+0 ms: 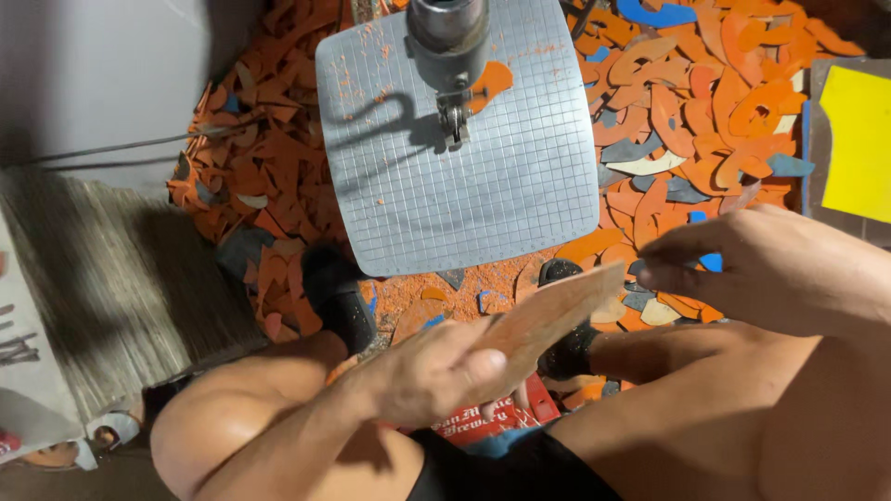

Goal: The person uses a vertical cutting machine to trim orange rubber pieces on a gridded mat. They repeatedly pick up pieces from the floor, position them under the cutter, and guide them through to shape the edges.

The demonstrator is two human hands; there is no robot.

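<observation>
Orange sheet (548, 320) held between both hands (436, 371).

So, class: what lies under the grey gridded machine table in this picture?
Around the gridded table, orange, blue and grey offcuts cover the floor, with orange dust at its near edge. The floor directly beneath and the table's support are hidden by the plate.

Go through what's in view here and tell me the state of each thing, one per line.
flat orange-brown sheet: held up off the floor, tilted, gripped at both ends.
left hand: closed on the sheet's near end.
right hand: fingers pinching the sheet's far end.
gridded metal work table: bare but for orange dust and one scrap.
machine head: above the table, nothing under it.
orange offcuts: heaped loose on the floor.
</observation>
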